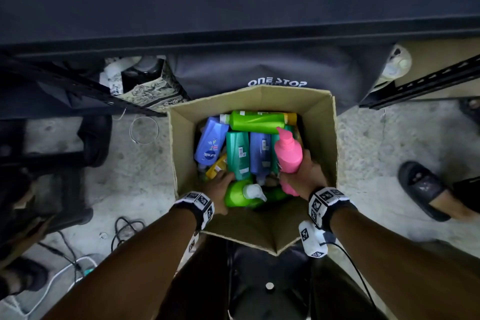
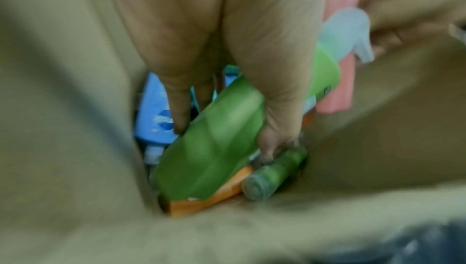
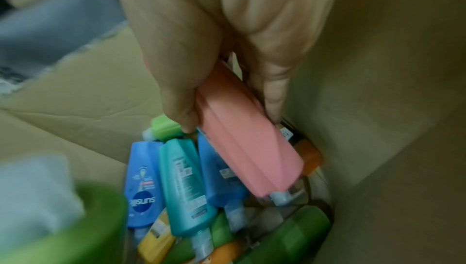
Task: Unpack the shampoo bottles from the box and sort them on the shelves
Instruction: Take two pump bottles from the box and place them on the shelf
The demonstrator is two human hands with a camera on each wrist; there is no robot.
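Observation:
An open cardboard box (image 1: 319, 122) on the floor holds several shampoo bottles: blue (image 1: 211, 141), teal (image 1: 237, 154), dark blue (image 1: 259, 152), and a long green one (image 1: 257, 121) across the far side. My left hand (image 1: 220, 193) grips a bright green bottle (image 1: 237, 196) with a white cap at the near side; in the left wrist view its fingers (image 2: 277, 109) curl round that green bottle (image 2: 214, 138). My right hand (image 1: 302, 176) holds a pink bottle (image 1: 288, 156), cap pointing away, near the right wall; the right wrist view shows the pink bottle (image 3: 247, 138) in its fingers (image 3: 176, 93).
A dark shelf rack edge (image 1: 233, 41) runs across above the box, with a grey "ONE STOP" bag (image 1: 275, 73) under it. Slotted metal uprights (image 1: 426, 83) stand at both sides. Cables (image 1: 124, 231) lie on the concrete floor at left. Another person's sandalled foot (image 1: 426, 189) is at right.

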